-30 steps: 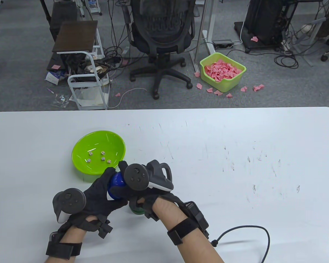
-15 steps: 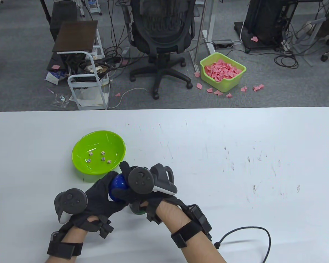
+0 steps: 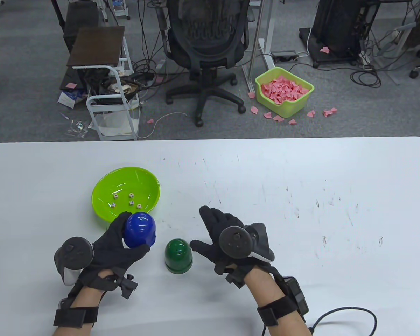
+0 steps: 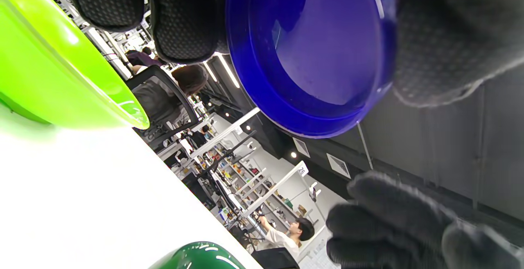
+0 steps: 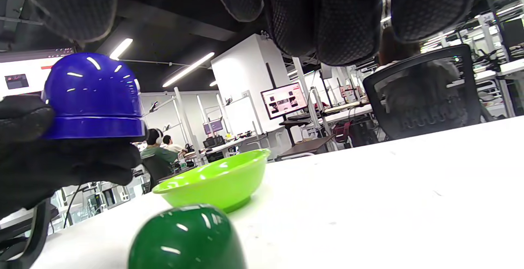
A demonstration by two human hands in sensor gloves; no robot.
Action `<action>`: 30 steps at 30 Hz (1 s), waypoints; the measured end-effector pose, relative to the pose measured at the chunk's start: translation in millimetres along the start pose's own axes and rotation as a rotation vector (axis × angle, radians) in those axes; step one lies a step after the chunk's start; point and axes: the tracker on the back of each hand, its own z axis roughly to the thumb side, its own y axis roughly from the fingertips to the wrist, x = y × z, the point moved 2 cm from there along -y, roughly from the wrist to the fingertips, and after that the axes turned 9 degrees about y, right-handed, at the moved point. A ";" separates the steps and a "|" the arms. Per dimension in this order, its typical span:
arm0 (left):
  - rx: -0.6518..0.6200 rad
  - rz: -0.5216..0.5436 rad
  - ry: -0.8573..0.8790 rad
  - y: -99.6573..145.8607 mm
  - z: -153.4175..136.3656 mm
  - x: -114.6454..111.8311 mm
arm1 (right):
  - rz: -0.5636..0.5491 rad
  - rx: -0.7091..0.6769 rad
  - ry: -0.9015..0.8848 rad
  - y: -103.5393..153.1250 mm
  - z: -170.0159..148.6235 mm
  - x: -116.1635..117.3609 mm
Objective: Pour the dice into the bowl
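Observation:
My left hand (image 3: 133, 233) grips a blue cup (image 3: 140, 229) between thumb and fingers, dome up and mouth down, lifted off the table just in front of the lime-green bowl (image 3: 103, 187). The left wrist view looks into the blue cup (image 4: 323, 48); no dice show inside. Several small dice (image 3: 130, 200) lie in the bowl. A dark green cup (image 3: 177, 255) stands upside down on the table between my hands. My right hand (image 3: 210, 231) is open and empty, just right of the green cup. The right wrist view shows the blue cup (image 5: 92, 97), bowl (image 5: 213, 183) and green cup (image 5: 184, 236).
The white table (image 3: 301, 210) stretches bare to the right and back, with scuff marks. A cable (image 3: 350, 315) trails from my right wrist near the front edge. Beyond the table are an office chair (image 3: 204, 45), a cart and a bin of pink paper.
My right hand has let go of the blue cup and moved right, opening. My left hand keeps the blue cup and has moved it slightly left. The green cup is now uncovered.

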 end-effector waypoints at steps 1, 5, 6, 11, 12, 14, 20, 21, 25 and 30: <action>0.003 0.002 0.004 0.0 -0.6 0.9 | -0.005 0.008 -0.006 3.9 -5.1 1.2; 0.020 0.017 0.022 0.1 -4.2 5.3 | -0.025 0.033 -0.053 16.9 -25.8 6.9; 0.021 0.018 0.021 0.1 -4.5 6.0 | -0.022 0.035 -0.059 18.5 -28.7 8.0; 0.041 0.017 0.014 0.9 -5.6 8.3 | -0.026 0.072 -0.083 29.7 -44.6 12.4; 0.045 0.018 0.013 1.3 -5.6 8.2 | -0.025 0.081 -0.096 31.2 -47.1 13.4; 0.057 0.023 0.011 1.5 -6.3 8.8 | -0.019 0.096 -0.117 32.9 -51.1 14.8; 0.109 -0.011 -0.061 -3.3 -3.7 14.1 | -0.044 0.126 -0.152 33.3 -59.9 9.3; 0.113 -0.017 -0.079 -2.9 -3.7 15.4 | -0.044 0.129 -0.153 33.5 -60.8 8.8; 0.170 -0.073 -0.120 2.2 -9.6 20.4 | -0.046 0.139 -0.160 33.1 -63.5 8.7; 0.264 -0.145 -0.164 15.7 -26.9 22.1 | -0.044 0.147 -0.161 33.4 -63.8 8.2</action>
